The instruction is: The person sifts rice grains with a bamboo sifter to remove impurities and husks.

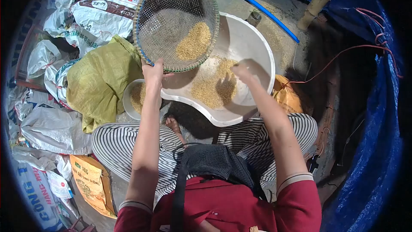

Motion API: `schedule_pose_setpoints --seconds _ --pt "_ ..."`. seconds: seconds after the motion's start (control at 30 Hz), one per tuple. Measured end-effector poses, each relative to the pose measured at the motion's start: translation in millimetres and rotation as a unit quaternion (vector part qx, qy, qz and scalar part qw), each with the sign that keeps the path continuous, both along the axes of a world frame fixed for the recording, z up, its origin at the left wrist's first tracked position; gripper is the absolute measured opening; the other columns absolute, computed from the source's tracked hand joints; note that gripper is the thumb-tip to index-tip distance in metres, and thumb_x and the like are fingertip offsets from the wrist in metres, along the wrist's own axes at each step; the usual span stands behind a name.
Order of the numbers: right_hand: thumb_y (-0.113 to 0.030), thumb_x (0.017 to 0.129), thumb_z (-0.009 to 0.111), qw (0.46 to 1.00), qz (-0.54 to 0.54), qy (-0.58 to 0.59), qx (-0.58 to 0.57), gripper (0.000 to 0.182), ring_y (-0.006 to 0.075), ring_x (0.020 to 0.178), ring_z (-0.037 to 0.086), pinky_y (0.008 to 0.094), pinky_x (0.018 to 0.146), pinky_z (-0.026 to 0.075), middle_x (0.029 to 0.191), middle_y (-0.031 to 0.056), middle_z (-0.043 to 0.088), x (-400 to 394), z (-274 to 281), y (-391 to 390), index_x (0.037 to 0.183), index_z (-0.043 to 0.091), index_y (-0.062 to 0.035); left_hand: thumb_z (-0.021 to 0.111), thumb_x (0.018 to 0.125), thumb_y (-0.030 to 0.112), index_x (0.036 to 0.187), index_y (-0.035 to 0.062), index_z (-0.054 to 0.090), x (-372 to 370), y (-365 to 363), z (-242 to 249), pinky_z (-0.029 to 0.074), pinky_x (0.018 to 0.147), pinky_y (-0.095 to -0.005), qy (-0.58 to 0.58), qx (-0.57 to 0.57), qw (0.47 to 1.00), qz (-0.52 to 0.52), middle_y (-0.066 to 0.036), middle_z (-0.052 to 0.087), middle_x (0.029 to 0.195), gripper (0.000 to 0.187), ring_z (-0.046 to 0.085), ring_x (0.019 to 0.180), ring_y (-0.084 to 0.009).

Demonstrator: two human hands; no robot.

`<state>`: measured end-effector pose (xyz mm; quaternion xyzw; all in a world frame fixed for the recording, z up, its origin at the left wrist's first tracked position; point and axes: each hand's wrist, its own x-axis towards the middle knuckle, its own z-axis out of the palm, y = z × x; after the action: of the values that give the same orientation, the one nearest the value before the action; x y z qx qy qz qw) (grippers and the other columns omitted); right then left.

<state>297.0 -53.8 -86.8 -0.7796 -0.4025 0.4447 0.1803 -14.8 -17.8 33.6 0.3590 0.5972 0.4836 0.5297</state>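
Note:
My left hand (153,72) is closed on the near rim of a round woven bamboo basket (161,30) with a green-bound edge. The basket is tilted, and a heap of golden grain (195,43) lies at its lower right side. Beneath and to the right is a wide white basin (264,60) with a curved, notched rim. More loose grain (210,92) is spread over its floor. My right hand (243,71) is above that grain, smeared by motion, its fingers not clear. Its shadow falls on the grain just below.
A small white bucket (127,103) with grain stands left of the basin, beside a yellow-green woven sack (101,77). White printed sacks (105,17) pile up at the left. A blue pipe (262,8) lies behind the basin. Blue tarpaulin (369,159) hangs at the right.

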Motion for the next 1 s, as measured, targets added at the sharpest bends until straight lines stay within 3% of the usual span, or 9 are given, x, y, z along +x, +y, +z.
schedule_pose_setpoints --seconds 0.03,0.1,0.2,0.43,0.53,0.63,0.87,0.93,1.0 --pt "-0.015 0.07 0.046 1.0 0.001 0.001 0.0 0.044 0.0338 0.096 0.049 0.0347 0.084 0.039 0.108 0.028 0.046 0.6 -17.6 -0.1 0.107 0.046 0.0082 0.048 0.073 0.005 0.115 -0.0024 0.027 0.5 -0.2 1.9 0.055 0.044 -0.0365 0.001 0.0 1.0 0.001 -0.023 0.047 0.102 0.048 0.058 0.073 -0.0332" --pt "-0.015 0.066 0.047 0.976 0.075 -0.182 0.092 0.052 0.0382 0.102 0.044 0.0366 0.091 0.033 0.11 0.03 0.043 -7.0 -46.1 -1.2 0.113 0.042 0.0061 0.048 0.073 0.005 0.116 -0.0029 0.028 2.3 -3.7 4.4 0.055 0.044 -0.0368 -0.05 -0.014 0.998 0.019 -0.023 0.046 0.103 0.048 0.058 0.073 -0.034" --pt "-0.019 0.066 0.05 0.965 0.049 -0.203 0.16 0.053 0.0402 0.106 0.04 0.0382 0.092 0.032 0.112 0.0296 0.041 -7.5 -65.5 4.0 0.114 0.041 0.0034 0.046 0.073 0.006 0.104 -0.0125 0.034 2.3 -5.5 4.1 0.056 0.045 -0.0369 -0.047 0.001 0.999 0.025 -0.024 0.05 0.094 0.038 0.059 0.069 -0.0345" --pt "-0.032 0.069 0.057 0.956 0.045 -0.242 0.158 0.051 0.0389 0.112 0.033 0.046 0.094 0.028 0.117 0.0264 0.038 -78.4 -56.7 8.6 0.112 0.046 -0.0072 0.046 0.077 0.008 0.105 -0.0118 0.034 5.0 -6.3 4.6 0.056 0.047 -0.0383 -0.042 -0.004 0.998 0.035 -0.023 0.047 0.096 0.037 0.057 0.074 -0.0351" --pt "-0.038 0.071 0.055 0.953 0.202 -0.19 0.121 0.047 0.0363 0.11 0.036 0.0446 0.095 0.027 0.117 0.0224 0.04 -112.9 -34.1 -4.5 0.108 0.05 -0.0103 0.046 0.078 0.01 0.104 -0.012 0.035 3.4 -6.4 1.0 0.056 0.048 -0.0385 -0.033 0.001 0.999 0.04 -0.023 0.047 0.096 0.036 0.058 0.074 -0.035" --pt "-0.036 0.073 0.052 0.88 0.323 -0.269 0.22 0.038 0.0338 0.104 0.04 0.0442 0.094 0.028 0.111 0.0172 0.045 -135.9 -49.4 -26.5 0.103 0.054 -0.0124 0.046 0.073 0.003 0.116 -0.0033 0.027 -1.2 -2.9 -9.2 0.056 0.044 -0.0354 -0.067 -0.018 0.997 0.029 -0.021 0.045 0.102 0.047 0.057 0.076 -0.0332" --pt "-0.032 0.073 0.048 0.874 0.431 -0.208 0.082 0.029 0.0299 0.102 0.043 0.043 0.084 0.035 0.104 0.0118 0.051 -114.2 -29.4 -62.1 0.097 0.058 -0.0185 0.047 0.071 0.004 0.116 -0.0043 0.028 1.1 -6.6 -11.2 0.055 0.043 -0.0344 -0.066 -0.02 0.997 0.03 -0.02 0.046 0.099 0.049 0.057 0.073 -0.0324" --pt "-0.035 0.073 0.048 0.835 0.489 -0.218 0.127 0.025 0.0276 0.088 0.051 0.0419 0.071 0.042 0.088 0.0109 0.057 -96.5 -67.1 -70.8 0.087 0.059 -0.0183 0.047 0.071 0.004 0.116 -0.0046 0.029 1.8 -7.4 -10.9 0.055 0.043 -0.0346 -0.072 -0.023 0.997 0.028 -0.021 0.046 0.098 0.049 0.057 0.074 -0.0324" --pt "-0.035 0.071 0.048 0.853 0.462 -0.223 0.099 0.024 0.0289 0.078 0.053 0.041 0.065 0.044 0.079 0.0113 0.058 -85.1 -74.7 -79.1 0.081 0.06 -0.0156 0.047 0.072 0.005 0.115 -0.0045 0.029 2.5 -8.7 -9.1 0.055 0.043 -0.0354 -0.098 -0.059 0.993 0.015 -0.021 0.046 0.099 0.048 0.057 0.073 -0.0323"
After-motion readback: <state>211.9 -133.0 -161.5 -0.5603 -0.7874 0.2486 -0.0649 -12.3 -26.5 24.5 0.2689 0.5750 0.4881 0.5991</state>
